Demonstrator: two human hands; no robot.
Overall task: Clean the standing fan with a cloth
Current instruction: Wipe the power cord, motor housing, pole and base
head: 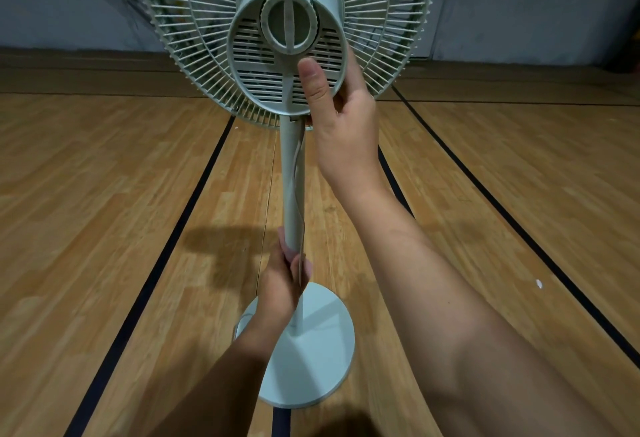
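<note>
**Standing fan (381, 21) gripped at pole and housing**

The round base (322, 350) is set on the wooden floor (104, 194), well short of its far edge. A pink cloth (284, 246) is clamped round the lower pole (292, 173) by the left hand (282, 287). Higher, the motor housing (263, 66) is clasped by the right hand (341, 118), thumb against the vents.

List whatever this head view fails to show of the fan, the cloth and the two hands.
- Head view: the top of the fan guard is cut off by the upper edge.
- Head view: most of the cloth is hidden inside the left hand, which grips the pole.
- Head view: the fingers of the right hand are hidden behind the motor housing.
- Head view: part of the base is covered by the left forearm.
</note>
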